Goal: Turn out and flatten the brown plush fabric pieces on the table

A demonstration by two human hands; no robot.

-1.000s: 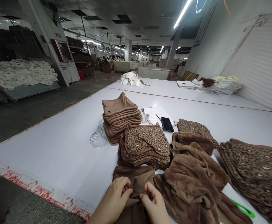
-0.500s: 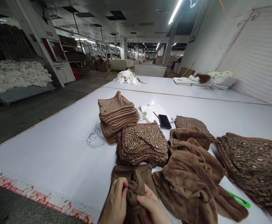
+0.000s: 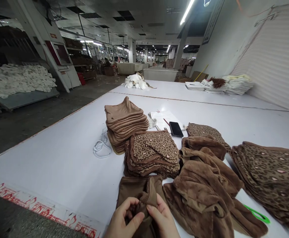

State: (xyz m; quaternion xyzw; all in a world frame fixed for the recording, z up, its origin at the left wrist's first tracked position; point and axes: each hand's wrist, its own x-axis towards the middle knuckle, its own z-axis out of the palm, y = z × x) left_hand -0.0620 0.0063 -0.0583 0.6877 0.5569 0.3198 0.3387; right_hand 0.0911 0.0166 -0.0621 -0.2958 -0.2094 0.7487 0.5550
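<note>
My left hand point(image 3: 123, 219) and my right hand point(image 3: 161, 219) meet at the bottom edge, both pinching a bunched brown fleece piece point(image 3: 139, 193) that lies on the white table point(image 3: 60, 165). Just beyond it sits a stack of leopard-print pieces point(image 3: 153, 152). Behind that rises a taller stack of plain tan pieces point(image 3: 124, 124). A heap of loose brown fleece point(image 3: 203, 188) lies right of my hands.
A wide leopard-print pile point(image 3: 270, 175) fills the right side. A black phone point(image 3: 176, 129) rests on papers point(image 3: 162, 117), and a white cord point(image 3: 101, 147) lies left of the tan stack. A green loop point(image 3: 257, 214) peeks out at lower right. White fabric point(image 3: 135, 81) sits farther back.
My hands have drawn back toward me and gathered the brown fleece piece up between them; its edge now stands bunched above my fingers.
</note>
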